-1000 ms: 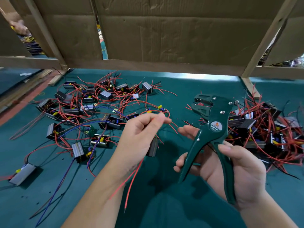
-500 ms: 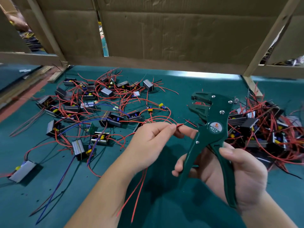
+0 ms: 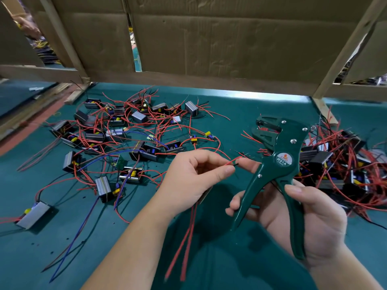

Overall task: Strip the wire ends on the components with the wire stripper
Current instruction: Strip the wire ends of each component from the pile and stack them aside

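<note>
1. The left hand (image 3: 194, 174) pinches a red wire (image 3: 232, 163) between thumb and forefinger. The wire tip is just beside the right forefinger.
2. The right hand (image 3: 314, 218) grips the green wire stripper (image 3: 281, 162) by its spread handles, head uppermost, above the bench (image 3: 240, 114).
3. Wired components (image 3: 117, 139) lie scattered on the left of the bench, and a denser heap (image 3: 345, 168) lies on the right.
4. A cardboard panel (image 3: 219, 38) stands behind.

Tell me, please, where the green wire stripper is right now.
In the head view the wire stripper is right of centre, gripped by the right hand, just left of the right-side pile of components.
</note>
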`<state>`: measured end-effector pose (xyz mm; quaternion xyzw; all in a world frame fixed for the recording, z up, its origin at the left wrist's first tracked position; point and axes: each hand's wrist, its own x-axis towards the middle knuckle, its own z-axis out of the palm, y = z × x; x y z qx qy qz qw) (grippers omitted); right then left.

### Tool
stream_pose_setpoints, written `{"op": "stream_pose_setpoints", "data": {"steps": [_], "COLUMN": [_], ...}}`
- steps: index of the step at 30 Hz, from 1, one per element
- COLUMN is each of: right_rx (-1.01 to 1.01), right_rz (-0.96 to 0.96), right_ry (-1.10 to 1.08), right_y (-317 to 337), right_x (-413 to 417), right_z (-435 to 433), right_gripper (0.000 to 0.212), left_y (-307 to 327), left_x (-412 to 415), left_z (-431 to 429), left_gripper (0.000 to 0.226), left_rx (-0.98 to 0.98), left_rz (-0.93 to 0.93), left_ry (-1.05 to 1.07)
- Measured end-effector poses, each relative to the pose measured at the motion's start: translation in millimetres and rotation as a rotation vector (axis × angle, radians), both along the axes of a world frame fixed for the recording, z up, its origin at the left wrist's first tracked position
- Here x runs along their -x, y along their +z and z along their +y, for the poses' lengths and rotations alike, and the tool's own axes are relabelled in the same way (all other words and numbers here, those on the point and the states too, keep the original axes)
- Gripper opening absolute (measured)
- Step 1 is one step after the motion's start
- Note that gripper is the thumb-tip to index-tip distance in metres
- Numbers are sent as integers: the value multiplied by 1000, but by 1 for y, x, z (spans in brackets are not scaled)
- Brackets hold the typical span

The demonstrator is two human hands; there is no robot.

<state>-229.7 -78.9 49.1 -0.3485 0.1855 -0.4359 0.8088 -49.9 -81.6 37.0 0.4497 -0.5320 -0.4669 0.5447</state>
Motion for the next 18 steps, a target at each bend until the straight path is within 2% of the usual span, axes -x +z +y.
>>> {"op": "stream_pose_setpoints", "data": {"steps": [6,11,14,18], "right_rx": [0,2,-1,-134], "right_rz": [-36,-32,47,214], "right_ry": [43,54,32,101], "right_y": [1,-3,-4,-5], "right_x": [-1,-1,-1,6], "right_z": [1,-1,-3,-8], "right_gripper": [79,83,79,80], "left_y": [-2,-2,1,6], "left_x": [-1,-1,-2,-9], "left_z": [-1,-3,-4,-4], "left_gripper": [8,17,15,15], "left_rx": [1,38,100,93], "left_rz": [49,-26,-41,57], "left_ry": [69,87,184,254]}}
